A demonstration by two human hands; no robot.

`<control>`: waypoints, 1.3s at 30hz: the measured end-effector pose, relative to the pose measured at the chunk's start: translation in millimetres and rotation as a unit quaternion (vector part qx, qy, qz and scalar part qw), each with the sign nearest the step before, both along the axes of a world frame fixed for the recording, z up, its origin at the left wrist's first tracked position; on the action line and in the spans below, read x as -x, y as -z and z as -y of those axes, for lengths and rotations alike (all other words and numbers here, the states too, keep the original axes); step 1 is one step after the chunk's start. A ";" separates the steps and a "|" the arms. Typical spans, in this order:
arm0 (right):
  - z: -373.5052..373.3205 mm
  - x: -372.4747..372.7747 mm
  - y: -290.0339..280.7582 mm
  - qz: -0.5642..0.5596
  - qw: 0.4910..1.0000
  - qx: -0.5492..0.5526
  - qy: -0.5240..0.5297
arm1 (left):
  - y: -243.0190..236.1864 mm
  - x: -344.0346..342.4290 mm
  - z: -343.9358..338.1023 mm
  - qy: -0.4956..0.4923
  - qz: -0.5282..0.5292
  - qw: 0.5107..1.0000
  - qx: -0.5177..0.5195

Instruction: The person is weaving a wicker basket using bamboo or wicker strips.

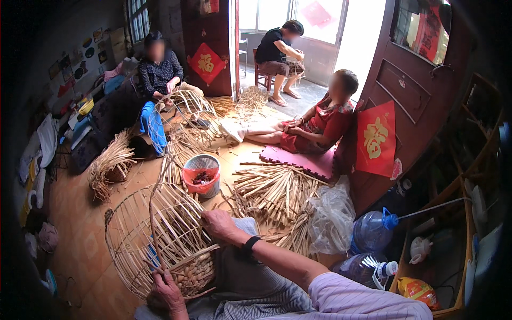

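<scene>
A half-woven basket (pixel 200 274) leans against my lap, its open wire-and-strip frame spreading to the left and thick braided straw filling the lower right part. My left hand (pixel 166 293) is at the basket's near side, fingers pinched on a long brown dried stalk (pixel 151 213) that rises across the frame. Something thin and blue shows just beyond those fingertips. On the basket's upper right, my right hand (pixel 223 226), with a black band at the wrist, is closed around the frame's edge. Its fingertips are partly hidden.
A bin with a red liner (pixel 202 176) stands beyond the basket. Dried stalks (pixel 277 197) lie fanned on the floor, near a clear plastic bag (pixel 333 216) and large water bottles (pixel 370 232). Three other people sit farther off, one working on another basket frame (pixel 186 106).
</scene>
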State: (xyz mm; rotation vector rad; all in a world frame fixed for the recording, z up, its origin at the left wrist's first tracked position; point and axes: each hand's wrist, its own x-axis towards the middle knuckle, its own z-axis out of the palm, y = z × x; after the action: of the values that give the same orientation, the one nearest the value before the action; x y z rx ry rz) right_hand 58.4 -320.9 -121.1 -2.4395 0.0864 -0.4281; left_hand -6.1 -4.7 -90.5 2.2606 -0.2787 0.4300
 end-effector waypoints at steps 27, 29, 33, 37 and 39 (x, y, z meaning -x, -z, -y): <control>2.2 -1.6 5.5 -0.011 1.000 0.015 -0.007 | -8.5 2.6 1.2 -0.005 0.005 0.999 -0.037; 6.6 -1.2 8.8 -0.022 1.000 0.016 -0.004 | -8.3 3.9 2.6 -0.005 0.006 0.998 -0.066; 2.2 3.2 -7.2 -0.008 1.000 0.010 -0.009 | -8.9 4.1 -0.2 0.007 -0.043 0.999 -0.002; 2.4 3.9 -8.0 -0.026 0.998 -0.051 0.004 | -2.8 1.6 -0.1 -0.003 0.026 0.999 0.035; 13.9 2.9 -5.1 -0.021 0.966 -0.257 0.018 | 8.8 -2.9 5.3 -0.006 0.030 0.999 0.013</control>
State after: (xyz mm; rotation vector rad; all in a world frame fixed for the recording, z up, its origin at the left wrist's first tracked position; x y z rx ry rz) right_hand 55.6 -334.9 -116.0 -1.9364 0.2313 -0.3206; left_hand -3.2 -10.0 -99.3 2.2271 -0.2890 0.5063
